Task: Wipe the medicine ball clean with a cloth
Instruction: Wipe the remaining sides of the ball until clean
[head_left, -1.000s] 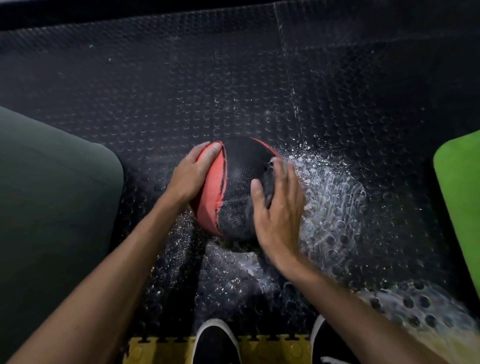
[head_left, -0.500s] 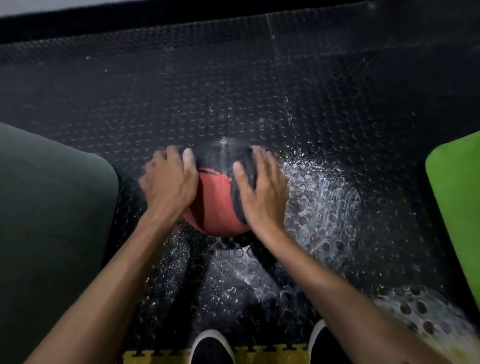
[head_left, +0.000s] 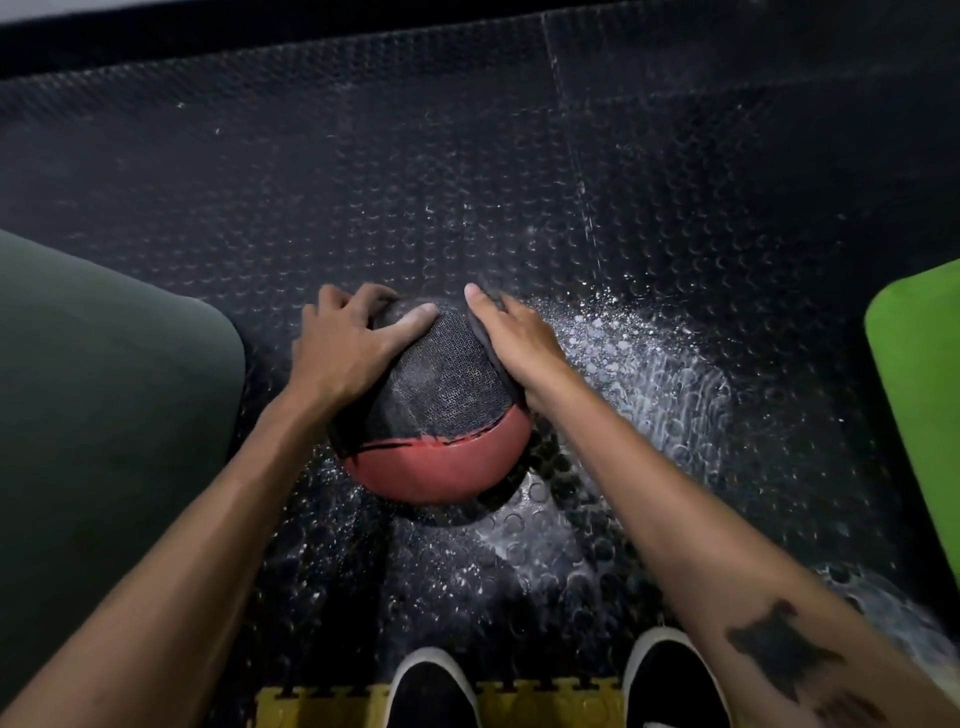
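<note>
Both hands are on the medicine ball (head_left: 436, 415), one on each side. His left hand (head_left: 348, 345) lies spread over the top left of the ball, fingers mostly straight and a bit bent over the curve, pressing to keep it from rolling. His right hand (head_left: 514, 332) lies flat on the upper right side, fingers straight, pushing a dark cloth (head_left: 491, 340) against the ball; only a thin edge of the cloth peeks out from under the hand. The ball sits on the bumpy black floor mat (head_left: 467, 156), right in front of his two black shoes (head_left: 434, 691), with its black rough half up and its red half facing him. White dust or wet spots cover the mat to the right of the ball. I think he is in the middle of rubbing the black part. Next he likely needs to slide the cloth across and turn the ball, so the red part gets wiped too, while the left hand holds it steady.
</note>
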